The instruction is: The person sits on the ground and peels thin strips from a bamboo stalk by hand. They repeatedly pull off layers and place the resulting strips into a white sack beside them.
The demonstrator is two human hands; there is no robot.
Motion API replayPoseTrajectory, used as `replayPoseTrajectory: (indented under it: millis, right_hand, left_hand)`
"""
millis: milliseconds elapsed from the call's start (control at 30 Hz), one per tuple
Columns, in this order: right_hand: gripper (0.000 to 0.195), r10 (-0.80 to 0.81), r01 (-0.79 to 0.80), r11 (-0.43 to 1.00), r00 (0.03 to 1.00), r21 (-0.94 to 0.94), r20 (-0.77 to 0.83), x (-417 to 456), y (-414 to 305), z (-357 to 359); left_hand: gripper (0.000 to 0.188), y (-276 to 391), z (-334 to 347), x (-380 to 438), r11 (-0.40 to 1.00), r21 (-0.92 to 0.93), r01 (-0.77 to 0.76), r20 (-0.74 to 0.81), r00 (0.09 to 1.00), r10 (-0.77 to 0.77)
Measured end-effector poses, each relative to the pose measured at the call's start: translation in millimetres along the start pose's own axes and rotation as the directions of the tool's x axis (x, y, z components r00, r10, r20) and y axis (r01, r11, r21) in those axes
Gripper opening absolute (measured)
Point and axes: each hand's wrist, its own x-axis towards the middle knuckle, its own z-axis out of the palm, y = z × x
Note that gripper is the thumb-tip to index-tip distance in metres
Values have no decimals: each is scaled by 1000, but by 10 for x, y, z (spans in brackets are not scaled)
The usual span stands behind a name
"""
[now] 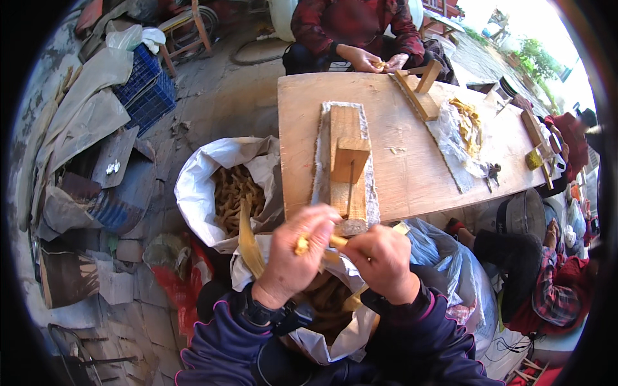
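Observation:
Both hands meet over my lap, just before the near edge of the wooden table. My left hand, slightly blurred, is closed around a yellowish twisted strip whose material I cannot tell. The strip's other end is pinched in my right hand. Just beyond my hands a wooden block stand with a thin metal rod rests on a pale cloth strip. A flat yellow strip sticks up beside my left hand. Below my wrists lies an open white sack with brownish pieces inside.
At the left stands another white sack, full of brown twisted pieces. Across the table a person handles a small yellow piece near a second wooden stand. A blue plastic bag and a seated person are at my right.

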Motion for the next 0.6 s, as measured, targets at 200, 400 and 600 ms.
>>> replayPoseTrajectory:
  millis: [200, 400, 600]
  right_hand:
    - [23, -325, 265, 906, 935, 329, 144, 52, -59, -68]
    - [19, -126, 142, 979, 986, 149, -112, 81, 56, -168]
    - [19, 479, -631, 690, 766, 355, 429, -16, -126, -102]
  left_hand:
    - [23, 144, -13, -191, 892, -144, 428, 421, 843, -336]
    - [30, 221, -88, -117, 830, -234, 506, 938, 344, 55]
    - [38, 106, -188, -80, 986, -13, -166, 474, 867, 152]
